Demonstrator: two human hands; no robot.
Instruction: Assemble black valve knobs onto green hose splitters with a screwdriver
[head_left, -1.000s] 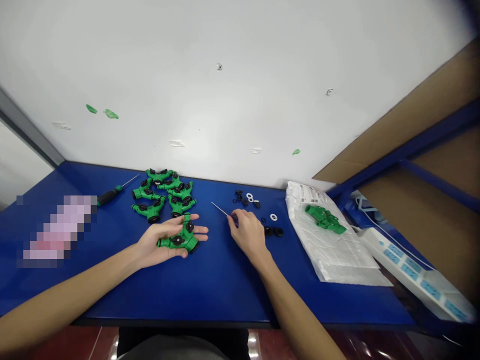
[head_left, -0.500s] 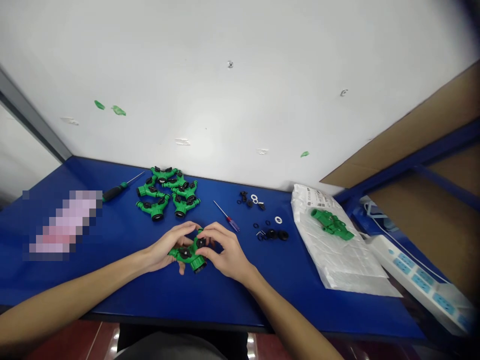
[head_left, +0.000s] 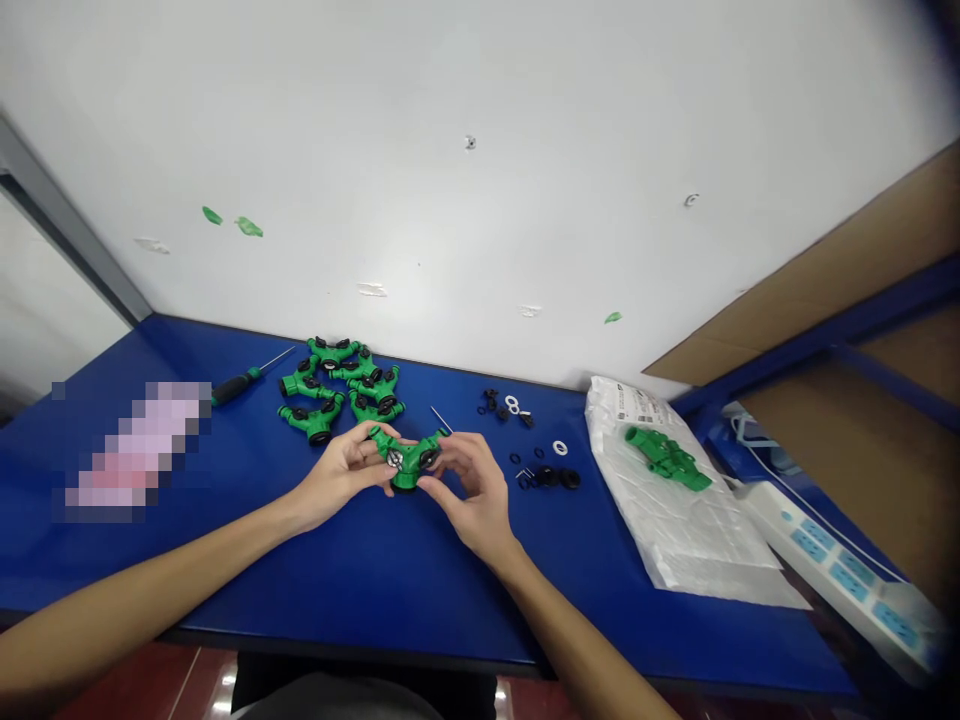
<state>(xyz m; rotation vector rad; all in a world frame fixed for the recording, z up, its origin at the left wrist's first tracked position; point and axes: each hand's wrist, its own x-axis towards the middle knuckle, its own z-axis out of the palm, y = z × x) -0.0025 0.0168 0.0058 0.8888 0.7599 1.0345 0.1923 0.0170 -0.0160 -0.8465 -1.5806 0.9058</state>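
Between my two hands is a green Y-shaped hose splitter [head_left: 409, 461] with black valve knobs, its two arms pointing away from me and its black-ringed inlet toward me. My left hand [head_left: 341, 474] is closed on its left side, thumb beside the left knob. Fingers of my right hand [head_left: 474, 490] close on the right side near the other knob. Just beyond my hands, several similar green splitters [head_left: 311, 418] lie grouped on the blue table. A thin screwdriver shaft [head_left: 441, 417] shows behind my right hand, which hides its handle.
Black rings, white washers [head_left: 560, 448] and black caps [head_left: 570, 479] lie right of my hands. A white plastic bag [head_left: 637, 520] carries green splitter bodies [head_left: 667, 458]. Beside it is a power strip [head_left: 832, 570]. A larger screwdriver [head_left: 236, 385] and a blurred-out pink item [head_left: 142, 450] lie left.
Both hands have lifted the splitter up and away from me and turned it, so its arms now spread left and right. The smaller screwdriver's handle has become covered by my right hand.
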